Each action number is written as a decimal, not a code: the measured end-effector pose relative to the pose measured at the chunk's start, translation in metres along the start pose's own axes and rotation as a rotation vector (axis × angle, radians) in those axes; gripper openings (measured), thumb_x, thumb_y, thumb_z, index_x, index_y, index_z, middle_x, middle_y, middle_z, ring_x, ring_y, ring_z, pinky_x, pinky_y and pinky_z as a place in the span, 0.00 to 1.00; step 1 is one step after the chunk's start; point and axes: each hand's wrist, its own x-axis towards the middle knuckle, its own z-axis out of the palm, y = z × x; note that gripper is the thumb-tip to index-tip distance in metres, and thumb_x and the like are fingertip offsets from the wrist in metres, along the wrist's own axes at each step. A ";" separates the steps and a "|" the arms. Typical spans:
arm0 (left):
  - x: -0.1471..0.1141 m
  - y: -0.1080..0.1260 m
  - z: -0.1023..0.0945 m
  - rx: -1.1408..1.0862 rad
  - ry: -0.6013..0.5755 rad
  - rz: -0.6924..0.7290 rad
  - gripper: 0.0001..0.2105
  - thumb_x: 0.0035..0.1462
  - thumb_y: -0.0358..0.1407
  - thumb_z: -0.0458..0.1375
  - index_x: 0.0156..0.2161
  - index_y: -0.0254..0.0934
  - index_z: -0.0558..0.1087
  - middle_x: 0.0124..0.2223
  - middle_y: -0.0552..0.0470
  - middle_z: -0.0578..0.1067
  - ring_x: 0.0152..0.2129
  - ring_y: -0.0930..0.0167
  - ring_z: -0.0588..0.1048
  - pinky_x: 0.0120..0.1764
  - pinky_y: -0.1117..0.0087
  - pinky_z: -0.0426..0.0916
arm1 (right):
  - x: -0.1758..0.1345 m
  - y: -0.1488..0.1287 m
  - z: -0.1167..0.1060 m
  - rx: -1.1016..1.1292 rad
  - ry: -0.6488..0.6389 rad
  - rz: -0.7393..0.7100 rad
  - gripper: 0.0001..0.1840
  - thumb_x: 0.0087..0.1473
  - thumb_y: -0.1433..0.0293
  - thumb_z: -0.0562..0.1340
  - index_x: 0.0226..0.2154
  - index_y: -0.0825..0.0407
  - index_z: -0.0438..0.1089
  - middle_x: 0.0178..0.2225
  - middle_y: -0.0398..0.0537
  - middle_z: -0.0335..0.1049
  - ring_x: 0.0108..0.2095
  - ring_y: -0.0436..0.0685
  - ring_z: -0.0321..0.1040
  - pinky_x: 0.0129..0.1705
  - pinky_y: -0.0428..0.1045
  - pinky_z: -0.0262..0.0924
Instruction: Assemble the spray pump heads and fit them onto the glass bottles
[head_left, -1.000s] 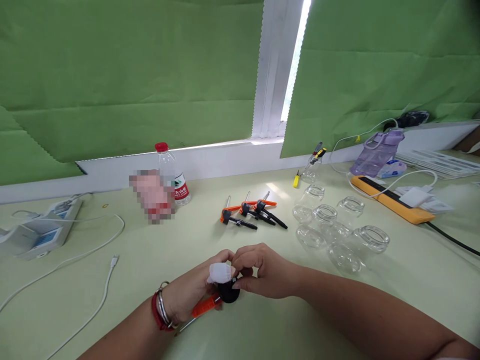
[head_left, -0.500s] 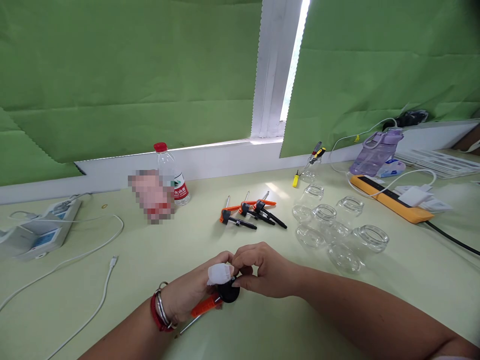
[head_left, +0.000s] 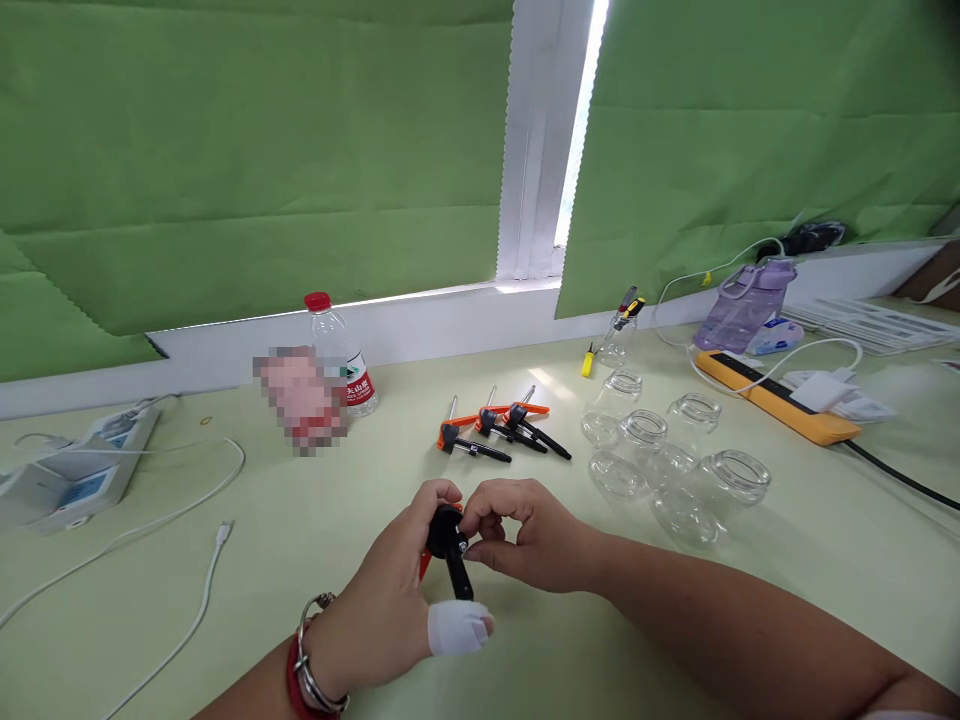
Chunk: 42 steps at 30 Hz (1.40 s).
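Observation:
A black and orange piece (head_left: 454, 560) with a round black head and a black arm is in my left hand (head_left: 397, 585). The fingers of that hand support it from behind, partly hidden, while the thumb, wrapped in a white bandage, sticks out to the right. My right hand (head_left: 517, 530) is closed in a pinch at the side of the black head, by a small shiny metal fastener (head_left: 463, 546). Beyond my hands lie three similar orange and black pieces (head_left: 450, 436) with metal rods and black arms.
To the right stand several clear glass jars (head_left: 675, 462), with an orange power strip (head_left: 780, 398) and a purple bottle (head_left: 750, 305) behind. A jar holds screwdrivers (head_left: 628, 308). A red-capped water bottle (head_left: 360, 380) stands back left. White cables (head_left: 202, 610) and a white power strip (head_left: 116, 480) lie left.
My left hand has turned the piece, so its black arm now points down toward me. The bandaged thumb has swung off it, down and right. My right hand keeps pinching at the head.

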 end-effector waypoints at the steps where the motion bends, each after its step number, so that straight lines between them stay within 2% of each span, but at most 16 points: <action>1: -0.001 0.000 0.001 0.042 0.023 -0.001 0.30 0.40 0.39 0.63 0.47 0.41 0.53 0.45 0.49 0.64 0.42 0.64 0.64 0.45 0.63 0.62 | 0.000 -0.001 0.000 0.007 -0.002 0.003 0.06 0.45 0.74 0.64 0.31 0.55 0.70 0.26 0.43 0.65 0.24 0.46 0.60 0.28 0.44 0.59; 6: -0.003 -0.004 0.006 0.150 0.063 0.006 0.32 0.39 0.41 0.64 0.49 0.41 0.54 0.45 0.49 0.65 0.40 0.64 0.66 0.44 0.62 0.64 | -0.001 -0.001 0.001 0.018 -0.017 0.039 0.07 0.45 0.76 0.63 0.31 0.54 0.70 0.27 0.43 0.65 0.24 0.47 0.60 0.28 0.44 0.59; 11: 0.000 -0.005 0.007 0.151 0.103 -0.076 0.35 0.39 0.40 0.65 0.52 0.42 0.53 0.46 0.48 0.66 0.41 0.63 0.66 0.44 0.61 0.65 | -0.001 0.001 0.001 0.047 -0.011 0.052 0.07 0.45 0.76 0.64 0.31 0.54 0.68 0.27 0.43 0.66 0.24 0.47 0.61 0.28 0.44 0.60; 17: 0.000 -0.004 0.005 0.046 0.029 -0.164 0.35 0.40 0.40 0.65 0.51 0.43 0.51 0.46 0.48 0.66 0.43 0.62 0.65 0.44 0.60 0.63 | -0.001 0.004 0.002 0.011 0.019 -0.091 0.03 0.46 0.75 0.63 0.29 0.54 0.71 0.26 0.44 0.67 0.25 0.47 0.63 0.28 0.44 0.60; 22: 0.001 -0.003 0.004 -0.011 -0.018 -0.202 0.33 0.41 0.38 0.64 0.50 0.44 0.50 0.41 0.52 0.66 0.39 0.64 0.65 0.43 0.61 0.62 | -0.001 0.005 0.003 -0.007 0.015 -0.136 0.01 0.48 0.74 0.63 0.28 0.53 0.72 0.27 0.46 0.69 0.26 0.48 0.65 0.28 0.44 0.61; 28: 0.001 -0.002 0.004 -0.008 -0.037 -0.208 0.32 0.41 0.37 0.63 0.49 0.44 0.50 0.39 0.53 0.66 0.37 0.66 0.64 0.42 0.61 0.62 | 0.001 0.004 0.002 -0.026 0.000 -0.188 0.03 0.50 0.73 0.62 0.27 0.53 0.72 0.28 0.47 0.70 0.27 0.48 0.66 0.29 0.44 0.62; 38: 0.003 0.000 0.006 0.046 -0.052 -0.205 0.32 0.40 0.39 0.64 0.48 0.43 0.52 0.38 0.53 0.66 0.34 0.67 0.65 0.38 0.65 0.63 | 0.000 0.004 -0.005 -0.261 -0.149 -0.321 0.08 0.55 0.74 0.55 0.29 0.52 0.69 0.31 0.48 0.70 0.30 0.48 0.66 0.33 0.44 0.62; 42: 0.001 -0.001 0.007 0.063 -0.035 -0.200 0.33 0.39 0.40 0.65 0.48 0.43 0.52 0.39 0.52 0.67 0.35 0.66 0.65 0.38 0.65 0.62 | 0.001 0.004 -0.006 -0.316 -0.163 -0.343 0.08 0.55 0.75 0.54 0.29 0.52 0.67 0.31 0.47 0.69 0.30 0.48 0.65 0.34 0.44 0.61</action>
